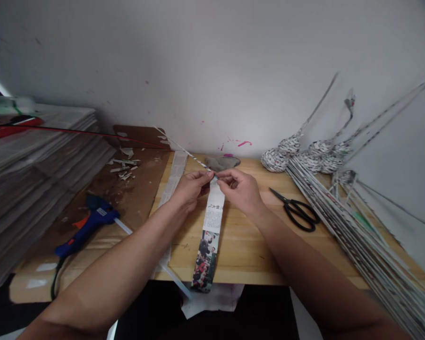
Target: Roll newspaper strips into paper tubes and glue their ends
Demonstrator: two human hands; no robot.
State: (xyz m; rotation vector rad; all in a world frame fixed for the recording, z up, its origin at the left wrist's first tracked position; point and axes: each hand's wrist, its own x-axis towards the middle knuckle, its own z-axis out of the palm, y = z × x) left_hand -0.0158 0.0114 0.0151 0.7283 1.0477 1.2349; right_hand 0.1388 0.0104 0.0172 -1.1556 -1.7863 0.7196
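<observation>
A printed newspaper strip (211,226) hangs down from my fingers, its lower end reaching past the table's front edge. Its upper end is wound around a thin stick or tube (186,150) that slants up to the left toward the wall. My left hand (194,185) pinches the rolled part between thumb and fingers. Just to the right, my right hand (240,186) pinches the same roll where the flat strip meets it. The fingertips of both hands nearly touch and hide the very end of the roll.
Black scissors (296,210) lie right of my hands. Beyond are rolled paper sticks (340,226) and woven paper balls (274,160). At left are a blue glue gun (88,224) and a newspaper stack (38,170). A grey cloth-like lump (223,163) sits by the wall.
</observation>
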